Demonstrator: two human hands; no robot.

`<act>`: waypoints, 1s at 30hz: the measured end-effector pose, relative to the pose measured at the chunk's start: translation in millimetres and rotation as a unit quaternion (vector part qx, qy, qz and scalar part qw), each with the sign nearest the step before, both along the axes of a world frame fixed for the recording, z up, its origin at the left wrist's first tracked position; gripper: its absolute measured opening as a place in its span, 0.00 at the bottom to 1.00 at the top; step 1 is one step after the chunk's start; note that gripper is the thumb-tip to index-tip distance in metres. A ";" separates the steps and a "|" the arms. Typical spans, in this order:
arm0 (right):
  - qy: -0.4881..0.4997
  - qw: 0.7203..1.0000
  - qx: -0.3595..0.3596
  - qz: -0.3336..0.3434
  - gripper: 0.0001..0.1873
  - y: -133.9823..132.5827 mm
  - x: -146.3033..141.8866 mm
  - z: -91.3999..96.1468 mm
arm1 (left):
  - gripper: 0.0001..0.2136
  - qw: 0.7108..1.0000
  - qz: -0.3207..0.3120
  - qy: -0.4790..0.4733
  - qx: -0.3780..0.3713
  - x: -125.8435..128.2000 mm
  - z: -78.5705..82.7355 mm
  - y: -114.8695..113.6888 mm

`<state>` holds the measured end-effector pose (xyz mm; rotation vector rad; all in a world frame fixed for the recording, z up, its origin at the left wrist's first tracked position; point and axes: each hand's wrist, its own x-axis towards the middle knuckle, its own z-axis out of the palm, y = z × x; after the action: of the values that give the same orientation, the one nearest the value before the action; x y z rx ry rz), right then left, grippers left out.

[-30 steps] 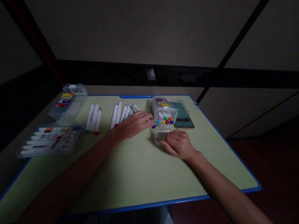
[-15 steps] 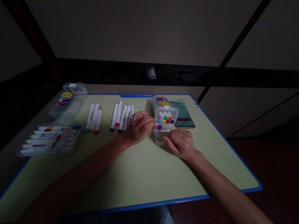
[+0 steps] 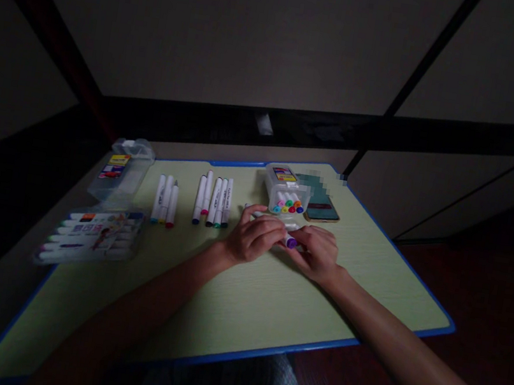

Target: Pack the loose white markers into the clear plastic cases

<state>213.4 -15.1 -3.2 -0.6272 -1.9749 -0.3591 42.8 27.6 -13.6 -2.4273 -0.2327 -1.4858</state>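
My left hand (image 3: 257, 237) is closed on a white marker (image 3: 289, 241) with a purple end that points toward my right hand. The marker's other end sticks out past my left fingers. My right hand (image 3: 318, 253) has its fingers curled, with thumb and forefinger at either side of the purple end. Just behind both hands, the clear lid (image 3: 288, 222) of a plastic marker box (image 3: 273, 184) lies folded down, partly hidden by them. Inside that box, several markers show coloured ends in stacked rows.
Several white markers (image 3: 213, 202) lie in upright-pointing groups left of my hands, with another trio (image 3: 165, 201) farther left. A clear case (image 3: 122, 173) and a filled marker case (image 3: 90, 237) sit at the left edge. A phone (image 3: 322, 210) rests right of the box.
My left hand has brought the purple-ended marker down and right, away from the box front. The purple end now sits between my right thumb and forefinger.
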 end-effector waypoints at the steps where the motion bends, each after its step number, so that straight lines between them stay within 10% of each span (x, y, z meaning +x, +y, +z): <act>1: 0.001 1.000 0.001 -0.002 0.04 -0.2 0.1 -0.5 | 0.08 1.000 -0.002 -0.011 0.003 0.7 1.1 -1.2; 30: 0.034 0.999 0.031 -0.012 0.05 -1.6 -0.8 1.6 | 0.10 0.999 0.008 0.019 -0.028 3.9 2.2 -2.3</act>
<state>212.5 -16.7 -1.6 -0.6165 -1.8854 -0.4074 46.7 25.3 -11.5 -2.4896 -0.2891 -1.4440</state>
